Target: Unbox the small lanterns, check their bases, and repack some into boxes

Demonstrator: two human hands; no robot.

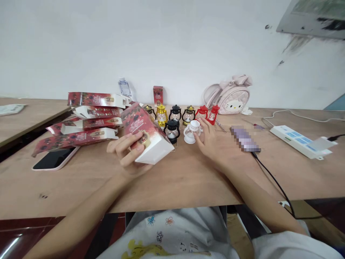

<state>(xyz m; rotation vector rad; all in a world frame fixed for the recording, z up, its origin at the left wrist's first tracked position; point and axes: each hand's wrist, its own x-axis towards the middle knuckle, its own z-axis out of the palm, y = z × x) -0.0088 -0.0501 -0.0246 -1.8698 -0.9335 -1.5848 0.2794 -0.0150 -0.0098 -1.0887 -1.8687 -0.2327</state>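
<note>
Item 1: red box (151,133), held tilted above counter (172,185) in L hand (129,154), fingers closed round it, white end facing down-R. Item 2: white lantern (191,136), upright on counter, just R of black lantern (171,132); R hand (208,138) at its R side, fingers part-bent, firm grip or not, can't tell from where I stand. Qty. 6 lanterns (175,113), row behind, assorted cols. Misc.: approx. 4 red cartons (86,136), far L; phone (55,159) beside. Step in hand, I'd judge: box steadied, lantern approached. Next move, if a lift, calls for secure R-hand pinch, box kept steady.
</note>
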